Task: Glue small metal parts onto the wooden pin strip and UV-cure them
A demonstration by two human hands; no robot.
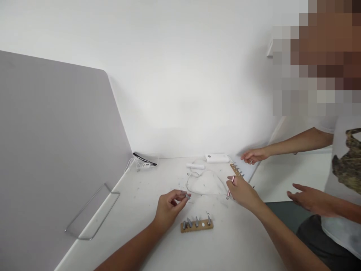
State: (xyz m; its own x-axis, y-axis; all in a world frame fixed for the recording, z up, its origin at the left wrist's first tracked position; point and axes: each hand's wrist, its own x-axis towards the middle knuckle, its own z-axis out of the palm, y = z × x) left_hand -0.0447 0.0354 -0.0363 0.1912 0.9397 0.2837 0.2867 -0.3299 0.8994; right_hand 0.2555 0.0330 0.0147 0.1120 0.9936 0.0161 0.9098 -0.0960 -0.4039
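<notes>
My left hand (170, 207) pinches a small grey metal piece (187, 195) between thumb and fingertips, above the white table. Below and to the right of it lies a brown strip (202, 226) with holes, where several similar grey pieces stand and one hole shows white. At the right end of the strip, a thin bit of wire or metal sticks up by a grey piece. My right hand (241, 191) is closed around a slim pink pen-shaped tool (229, 191), its lower end near the tabletop. The tool's upper part is partly covered by my fingers.
A white cable (194, 192) loops between my hands. Behind it are a small white stick-like device (195, 166) and a white box (217, 158). A second brown strip (236, 171) lies near a co-worker's hand (254, 155). A grey partition (56, 150) with a wire frame (105, 220) stands left.
</notes>
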